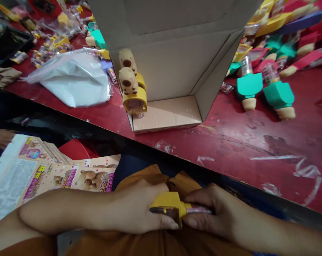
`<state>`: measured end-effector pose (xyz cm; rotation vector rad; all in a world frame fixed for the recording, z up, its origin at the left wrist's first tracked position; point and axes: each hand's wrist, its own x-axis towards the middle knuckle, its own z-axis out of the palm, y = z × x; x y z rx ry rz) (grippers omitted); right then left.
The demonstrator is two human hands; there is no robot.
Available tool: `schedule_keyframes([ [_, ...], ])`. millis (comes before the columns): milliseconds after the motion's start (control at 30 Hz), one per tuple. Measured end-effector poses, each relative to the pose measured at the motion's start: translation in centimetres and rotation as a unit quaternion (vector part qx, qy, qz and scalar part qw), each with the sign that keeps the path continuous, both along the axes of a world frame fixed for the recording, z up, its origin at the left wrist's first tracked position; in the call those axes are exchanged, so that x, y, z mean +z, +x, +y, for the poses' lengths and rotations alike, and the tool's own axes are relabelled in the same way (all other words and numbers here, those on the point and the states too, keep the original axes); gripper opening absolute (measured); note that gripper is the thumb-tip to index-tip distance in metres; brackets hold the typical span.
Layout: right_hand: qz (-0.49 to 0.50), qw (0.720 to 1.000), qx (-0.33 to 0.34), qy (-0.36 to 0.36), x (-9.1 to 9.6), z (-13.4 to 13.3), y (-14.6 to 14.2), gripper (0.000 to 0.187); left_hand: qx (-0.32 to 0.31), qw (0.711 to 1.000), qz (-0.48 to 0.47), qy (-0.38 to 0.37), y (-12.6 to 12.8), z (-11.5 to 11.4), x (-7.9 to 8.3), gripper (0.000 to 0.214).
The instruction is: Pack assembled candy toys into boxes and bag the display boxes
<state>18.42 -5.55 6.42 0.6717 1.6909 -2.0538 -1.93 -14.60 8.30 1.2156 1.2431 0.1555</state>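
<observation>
Low in the head view, over my lap, a yellow toy [171, 204] with a dark front panel lies sideways between my hands. My left hand [142, 209] grips its yellow body, thumb along the lower side. The fingers of my right hand [211, 209] are closed around the clear tube [196, 209] at its other end. Beyond them an open cardboard box [171, 110] stands on the red table. Inside its left side are two yellow toys [135, 103] topped with cream bear figures [129, 81]. The tube's far end is hidden by my right fingers.
Teal toys [249, 85] and a colourful pile of others lie right of the box. A clear plastic bag [75, 76] and small wrapped pieces [53, 48] lie left. Flattened printed cartons [65, 179] are stacked at lower left, near another person's hand [1, 138].
</observation>
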Motion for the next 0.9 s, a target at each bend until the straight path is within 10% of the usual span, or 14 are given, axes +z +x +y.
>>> schedule_keyframes([
  [100,-0.008,1.0,0.007,-0.011,-0.2,0.5,-0.3,0.048,-0.071,0.989,0.116,0.061,-0.4,1.0,0.8,0.027],
  [267,0.127,0.888,0.011,0.443,-1.0,0.2,-0.1,0.052,-0.163,0.933,0.235,0.218,-0.8,2.2,0.9,0.03],
  [400,0.154,0.913,0.034,0.377,-2.9,0.5,-0.3,0.059,-0.205,0.898,0.283,0.268,-0.1,2.3,0.3,0.021],
  [633,0.262,0.75,-0.002,0.608,1.1,3.0,-3.6,0.043,-0.132,0.905,0.229,0.334,-1.9,3.3,3.1,0.025],
  [767,0.277,0.764,-0.084,0.576,2.1,4.4,-5.4,0.03,0.179,0.927,0.057,0.326,-4.7,2.4,2.9,0.027],
  [900,0.301,0.738,-0.39,0.461,-0.8,6.1,-8.2,0.022,0.541,0.73,0.088,0.408,-7.2,2.8,-2.0,0.025],
])
